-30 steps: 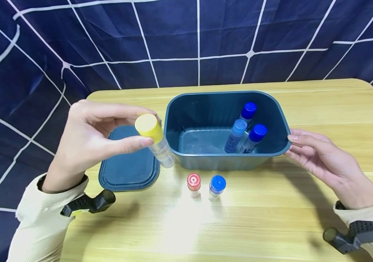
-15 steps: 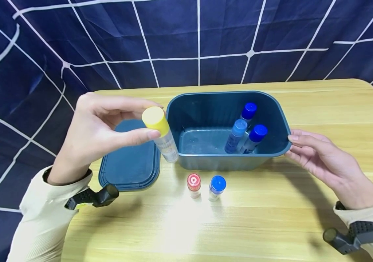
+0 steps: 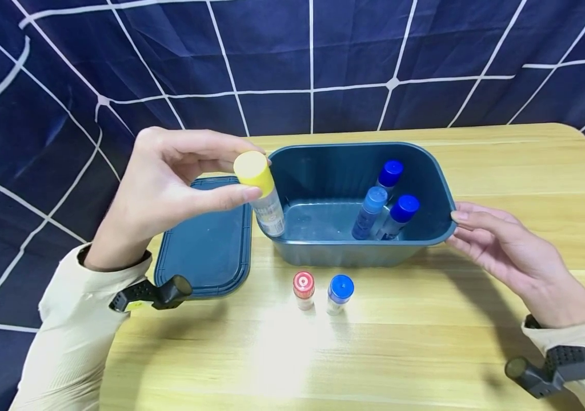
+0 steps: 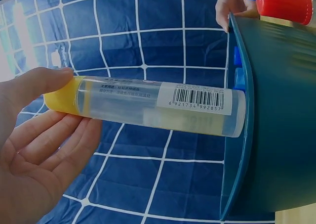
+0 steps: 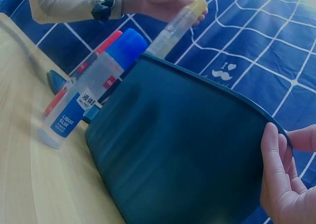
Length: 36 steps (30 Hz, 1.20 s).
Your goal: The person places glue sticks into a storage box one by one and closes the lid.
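My left hand (image 3: 169, 188) pinches a yellow-capped liquid glue bottle (image 3: 269, 208) by its cap. The clear bottle hangs slightly tilted at the left rim of a dark teal bin (image 3: 333, 254); in the left wrist view, its barcoded bottom (image 4: 197, 103) is at the bin's mouth. With thumb and fingers, my right hand (image 3: 513, 251) grips the bin's right rim. Inside the bin, on the right, stand two dark-blue-capped bottles (image 3: 404, 209) and a light-blue-capped bottle (image 3: 369, 211).
A red-capped bottle (image 3: 304, 288) and a blue-capped liquid glue bottle (image 3: 340, 291) stand upright on the wooden table (image 3: 375, 359), before the bin. The teal lid (image 3: 207, 245) lies flat left of the bin. A dark blue gridded cloth (image 3: 272, 51) hangs behind.
My left hand has carried the yellow-capped glue bottle right and away from me, up to the bin's left rim. My right hand and the bin have stayed in place.
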### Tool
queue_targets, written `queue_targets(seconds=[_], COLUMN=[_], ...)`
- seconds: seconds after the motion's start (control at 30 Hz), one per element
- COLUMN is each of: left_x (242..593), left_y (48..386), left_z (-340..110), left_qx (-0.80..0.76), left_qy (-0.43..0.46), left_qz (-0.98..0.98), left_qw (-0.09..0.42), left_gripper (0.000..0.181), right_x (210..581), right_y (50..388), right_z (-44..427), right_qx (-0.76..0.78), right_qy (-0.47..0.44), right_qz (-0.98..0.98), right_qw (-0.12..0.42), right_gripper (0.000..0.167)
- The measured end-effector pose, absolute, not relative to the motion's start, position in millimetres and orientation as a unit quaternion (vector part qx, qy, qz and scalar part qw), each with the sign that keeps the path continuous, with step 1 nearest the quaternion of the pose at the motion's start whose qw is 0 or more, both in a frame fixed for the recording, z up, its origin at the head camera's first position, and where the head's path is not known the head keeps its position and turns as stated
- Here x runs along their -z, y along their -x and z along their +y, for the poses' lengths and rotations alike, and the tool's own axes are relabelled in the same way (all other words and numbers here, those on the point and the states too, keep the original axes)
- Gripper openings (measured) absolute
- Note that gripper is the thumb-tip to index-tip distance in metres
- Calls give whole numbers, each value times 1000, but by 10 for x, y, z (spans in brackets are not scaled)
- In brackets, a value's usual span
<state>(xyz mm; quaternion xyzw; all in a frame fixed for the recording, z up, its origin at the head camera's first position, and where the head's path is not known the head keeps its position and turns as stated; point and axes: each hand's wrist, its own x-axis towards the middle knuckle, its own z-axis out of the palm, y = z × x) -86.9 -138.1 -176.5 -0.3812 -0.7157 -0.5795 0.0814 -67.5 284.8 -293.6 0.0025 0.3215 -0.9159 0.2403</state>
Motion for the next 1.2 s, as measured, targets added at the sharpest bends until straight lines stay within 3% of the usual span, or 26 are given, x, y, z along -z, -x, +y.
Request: queue_targets(seconds=[1.2], left_x=[1964], left_y=[1275], left_z=[-1144], left_qx=[577], left_qy=[342], left_qz=[-742], left_qw=[-4], left_gripper=[33], right_x=[2953], right_y=[673], right_z=[2840], right_qx=[917], right_qy=[15], right_qz=[315], right_qw=[244], right_gripper=[35])
